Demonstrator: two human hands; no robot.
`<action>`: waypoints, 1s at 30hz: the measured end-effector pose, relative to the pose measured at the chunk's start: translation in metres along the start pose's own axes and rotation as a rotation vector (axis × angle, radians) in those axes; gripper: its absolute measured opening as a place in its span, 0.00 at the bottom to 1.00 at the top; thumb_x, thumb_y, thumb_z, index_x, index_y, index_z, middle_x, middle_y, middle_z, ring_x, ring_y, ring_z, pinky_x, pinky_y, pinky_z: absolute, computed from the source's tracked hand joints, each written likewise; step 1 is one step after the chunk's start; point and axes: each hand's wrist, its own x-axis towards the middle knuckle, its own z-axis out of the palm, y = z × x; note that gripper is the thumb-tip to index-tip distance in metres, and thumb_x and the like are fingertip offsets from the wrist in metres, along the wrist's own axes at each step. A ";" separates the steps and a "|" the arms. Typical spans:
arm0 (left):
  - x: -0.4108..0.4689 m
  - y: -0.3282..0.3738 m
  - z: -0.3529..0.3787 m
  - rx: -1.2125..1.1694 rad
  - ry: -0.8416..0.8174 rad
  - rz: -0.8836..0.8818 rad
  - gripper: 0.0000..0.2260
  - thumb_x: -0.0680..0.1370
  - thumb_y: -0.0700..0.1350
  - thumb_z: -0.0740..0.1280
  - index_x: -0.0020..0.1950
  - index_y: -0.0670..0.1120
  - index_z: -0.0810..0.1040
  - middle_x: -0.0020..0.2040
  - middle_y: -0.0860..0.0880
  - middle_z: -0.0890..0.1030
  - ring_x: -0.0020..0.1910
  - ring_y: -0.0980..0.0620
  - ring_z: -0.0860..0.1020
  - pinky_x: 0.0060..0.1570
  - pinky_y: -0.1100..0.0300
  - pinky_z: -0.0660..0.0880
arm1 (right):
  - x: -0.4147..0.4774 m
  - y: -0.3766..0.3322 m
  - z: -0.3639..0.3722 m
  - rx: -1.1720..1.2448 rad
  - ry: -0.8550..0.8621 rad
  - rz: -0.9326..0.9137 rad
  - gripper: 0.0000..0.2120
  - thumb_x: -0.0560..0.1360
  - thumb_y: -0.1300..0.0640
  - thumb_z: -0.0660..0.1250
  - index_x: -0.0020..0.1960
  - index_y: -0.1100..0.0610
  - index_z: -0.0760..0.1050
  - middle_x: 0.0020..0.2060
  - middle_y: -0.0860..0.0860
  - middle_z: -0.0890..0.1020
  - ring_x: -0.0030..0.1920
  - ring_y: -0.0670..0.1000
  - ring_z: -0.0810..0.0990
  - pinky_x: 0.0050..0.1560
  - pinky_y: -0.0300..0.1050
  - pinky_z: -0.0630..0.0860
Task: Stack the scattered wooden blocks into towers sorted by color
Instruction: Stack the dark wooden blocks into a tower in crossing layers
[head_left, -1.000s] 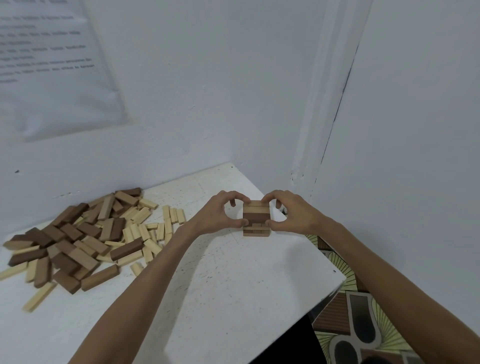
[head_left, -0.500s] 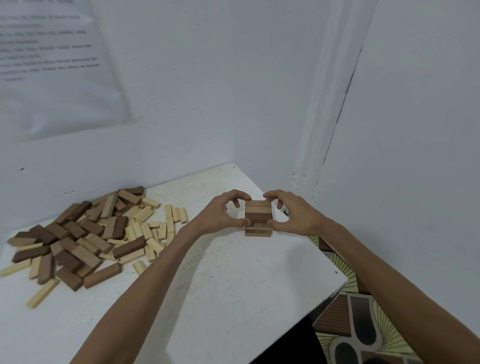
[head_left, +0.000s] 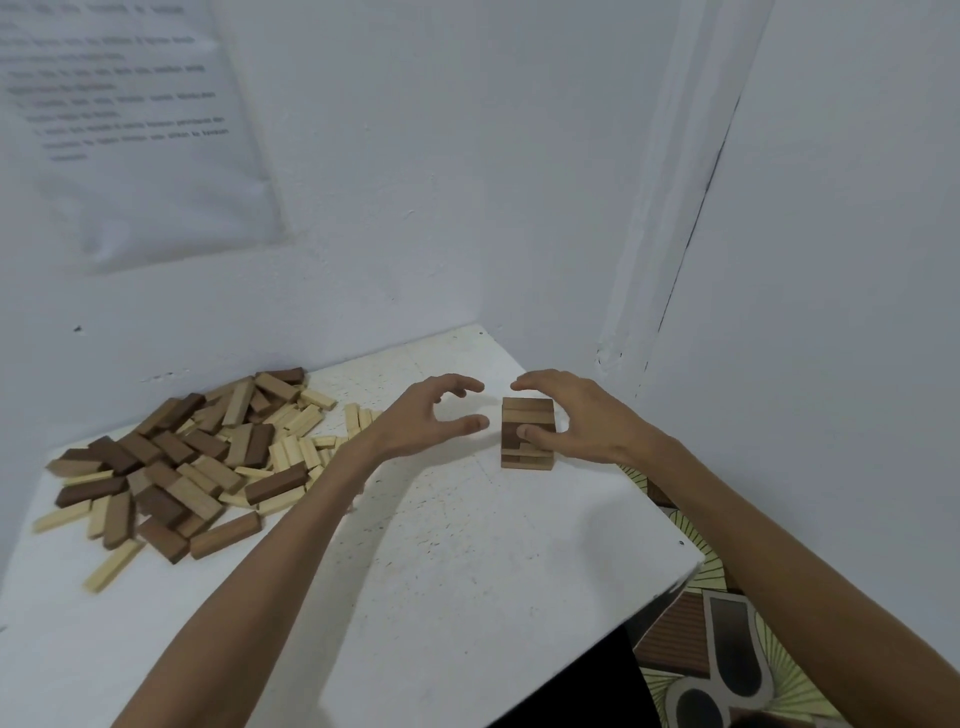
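Note:
A short tower of brown wooden blocks (head_left: 527, 415) stands on the white table (head_left: 467, 571) near the far right corner. My left hand (head_left: 426, 421) hovers just left of the tower, fingers curved and spread, holding nothing and clear of the blocks. My right hand (head_left: 576, 421) is at the tower's right side; its thumb tip lies against the tower's front face and its fingers arch over the top. A scattered pile of dark brown, mid brown and pale blocks (head_left: 182, 462) lies on the left part of the table.
White walls close in behind and to the right of the table. A printed paper sheet (head_left: 130, 119) hangs on the back wall. The table's right edge (head_left: 691, 561) drops to a patterned floor (head_left: 727, 649).
Both hands had been pinching the tower from either side. My left hand has let go and drawn away to the left; my right hand has loosened and spread over the tower.

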 end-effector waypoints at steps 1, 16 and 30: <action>-0.004 -0.002 -0.004 0.028 0.015 -0.002 0.26 0.72 0.71 0.69 0.66 0.62 0.77 0.65 0.63 0.78 0.64 0.64 0.75 0.67 0.55 0.71 | 0.003 -0.005 0.001 -0.021 0.003 -0.021 0.25 0.78 0.41 0.69 0.74 0.44 0.70 0.73 0.42 0.72 0.72 0.46 0.70 0.70 0.46 0.68; -0.118 -0.025 -0.050 0.305 0.200 -0.145 0.17 0.79 0.55 0.73 0.66 0.53 0.79 0.64 0.55 0.80 0.64 0.53 0.75 0.64 0.52 0.73 | 0.030 -0.094 0.044 -0.100 -0.108 -0.214 0.25 0.81 0.41 0.65 0.76 0.45 0.68 0.75 0.42 0.71 0.73 0.48 0.70 0.66 0.43 0.65; -0.217 -0.048 -0.078 0.385 0.286 -0.301 0.25 0.74 0.64 0.64 0.63 0.51 0.81 0.57 0.55 0.82 0.57 0.54 0.78 0.56 0.54 0.76 | 0.063 -0.146 0.117 -0.024 -0.231 -0.388 0.23 0.80 0.44 0.67 0.73 0.48 0.71 0.72 0.45 0.74 0.71 0.49 0.72 0.68 0.47 0.71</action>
